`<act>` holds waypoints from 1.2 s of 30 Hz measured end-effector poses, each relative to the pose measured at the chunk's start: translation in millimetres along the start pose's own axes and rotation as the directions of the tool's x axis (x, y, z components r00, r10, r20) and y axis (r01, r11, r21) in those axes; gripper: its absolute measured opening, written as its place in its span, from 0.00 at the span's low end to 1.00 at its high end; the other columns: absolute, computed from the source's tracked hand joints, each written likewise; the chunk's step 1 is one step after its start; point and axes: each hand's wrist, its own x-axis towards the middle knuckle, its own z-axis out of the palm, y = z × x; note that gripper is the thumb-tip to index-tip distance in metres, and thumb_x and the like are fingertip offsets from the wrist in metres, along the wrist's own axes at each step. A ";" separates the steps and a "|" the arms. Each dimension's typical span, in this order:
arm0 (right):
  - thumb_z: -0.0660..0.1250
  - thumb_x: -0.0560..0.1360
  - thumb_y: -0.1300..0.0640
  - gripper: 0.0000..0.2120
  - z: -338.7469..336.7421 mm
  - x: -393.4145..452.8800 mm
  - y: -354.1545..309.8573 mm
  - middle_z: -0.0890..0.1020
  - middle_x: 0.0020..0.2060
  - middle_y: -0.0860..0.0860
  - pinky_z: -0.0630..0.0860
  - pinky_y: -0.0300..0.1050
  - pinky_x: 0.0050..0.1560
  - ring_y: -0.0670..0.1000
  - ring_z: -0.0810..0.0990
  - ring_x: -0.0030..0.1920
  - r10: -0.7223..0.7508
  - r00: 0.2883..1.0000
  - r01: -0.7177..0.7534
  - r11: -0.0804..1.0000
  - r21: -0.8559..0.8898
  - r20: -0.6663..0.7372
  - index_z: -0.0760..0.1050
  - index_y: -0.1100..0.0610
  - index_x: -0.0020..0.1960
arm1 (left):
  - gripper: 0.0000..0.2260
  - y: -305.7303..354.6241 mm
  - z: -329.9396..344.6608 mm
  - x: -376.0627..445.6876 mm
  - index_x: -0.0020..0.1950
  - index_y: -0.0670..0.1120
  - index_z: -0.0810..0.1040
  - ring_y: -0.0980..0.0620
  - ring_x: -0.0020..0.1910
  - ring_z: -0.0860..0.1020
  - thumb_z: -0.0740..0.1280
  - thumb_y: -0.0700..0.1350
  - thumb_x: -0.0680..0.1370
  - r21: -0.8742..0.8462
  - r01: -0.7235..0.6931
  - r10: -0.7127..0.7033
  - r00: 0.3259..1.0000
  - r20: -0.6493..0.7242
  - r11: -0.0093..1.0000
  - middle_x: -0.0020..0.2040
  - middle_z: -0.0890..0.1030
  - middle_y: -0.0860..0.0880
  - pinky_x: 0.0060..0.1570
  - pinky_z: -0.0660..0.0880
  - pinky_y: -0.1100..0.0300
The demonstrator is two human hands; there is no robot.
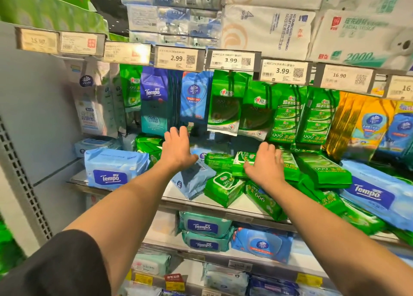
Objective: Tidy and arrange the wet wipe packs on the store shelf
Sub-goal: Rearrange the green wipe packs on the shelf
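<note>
Both my arms reach over the middle shelf (201,203). My left hand (177,148) hovers with fingers spread above a tilted blue wipe pack (192,179), its thumb near the pack's top. My right hand (266,163) lies flat with straight fingers on a loose heap of green wipe packs (225,187), which lie askew and overlap each other. A big blue Tempo pack (111,169) lies at the shelf's left, another blue Tempo pack (377,195) at the right, partly on green packs.
Hanging wipe packs (223,103) in green, blue and yellow fill the row behind, under price tags (231,59). Tissue bales (290,22) sit on the shelf above. Lower shelves hold teal Tempo packs (204,226) and a blue pack (261,244). A grey upright panel (33,116) bounds the left side.
</note>
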 end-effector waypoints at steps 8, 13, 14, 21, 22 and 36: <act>0.66 0.72 0.40 0.26 34.0 -9.6 -53.2 0.73 0.58 0.57 0.68 0.51 0.61 0.59 0.68 0.61 -0.240 0.959 0.248 0.968 -0.039 0.154 0.71 0.58 0.60 | 0.24 -61.2 -3.0 1.8 0.58 0.44 0.70 0.41 0.58 0.66 0.74 0.54 0.70 0.055 0.064 -0.067 0.997 0.049 0.996 0.57 0.69 0.43 0.56 0.70 0.49; 0.66 0.70 0.35 0.33 49.4 -4.9 -89.3 0.72 0.61 0.56 0.67 0.54 0.63 0.59 0.68 0.63 -0.207 0.937 0.225 0.974 -0.035 0.280 0.70 0.55 0.66 | 0.25 -109.6 -14.4 6.0 0.59 0.45 0.71 0.40 0.61 0.67 0.73 0.56 0.69 0.045 0.124 -0.127 0.989 0.077 0.991 0.59 0.71 0.42 0.58 0.70 0.45; 0.66 0.70 0.35 0.32 51.8 -4.2 -94.9 0.72 0.62 0.56 0.66 0.55 0.63 0.59 0.68 0.63 -0.207 0.936 0.228 0.973 -0.044 0.286 0.70 0.55 0.66 | 0.25 -118.6 -14.8 5.5 0.59 0.45 0.71 0.40 0.61 0.67 0.73 0.57 0.69 0.037 0.138 -0.141 0.986 0.084 0.990 0.59 0.71 0.42 0.58 0.70 0.45; 0.63 0.73 0.35 0.31 60.8 -4.9 -98.4 0.72 0.63 0.55 0.65 0.55 0.65 0.57 0.67 0.64 -0.175 0.943 0.189 0.982 -0.025 0.283 0.70 0.55 0.66 | 0.22 -137.3 -8.5 9.8 0.52 0.51 0.71 0.46 0.56 0.68 0.69 0.64 0.68 0.016 0.100 -0.101 0.989 0.109 0.995 0.54 0.71 0.48 0.54 0.68 0.48; 0.61 0.74 0.33 0.31 59.9 -4.8 -94.3 0.72 0.64 0.55 0.65 0.55 0.65 0.57 0.67 0.64 -0.164 0.948 0.175 0.984 -0.015 0.271 0.70 0.55 0.66 | 0.22 -133.5 -7.6 11.3 0.52 0.51 0.71 0.46 0.55 0.68 0.69 0.64 0.68 0.015 0.075 -0.076 0.991 0.107 0.997 0.52 0.70 0.49 0.54 0.67 0.48; 0.61 0.67 0.24 0.42 11.9 0.5 5.2 0.68 0.68 0.54 0.62 0.56 0.68 0.57 0.63 0.69 -0.039 0.986 0.091 0.942 -0.324 0.164 0.65 0.51 0.71 | 0.16 -4.7 31.1 14.5 0.55 0.48 0.74 0.45 0.56 0.72 0.69 0.52 0.71 -0.121 -0.366 0.386 0.887 0.253 0.922 0.54 0.74 0.47 0.55 0.69 0.52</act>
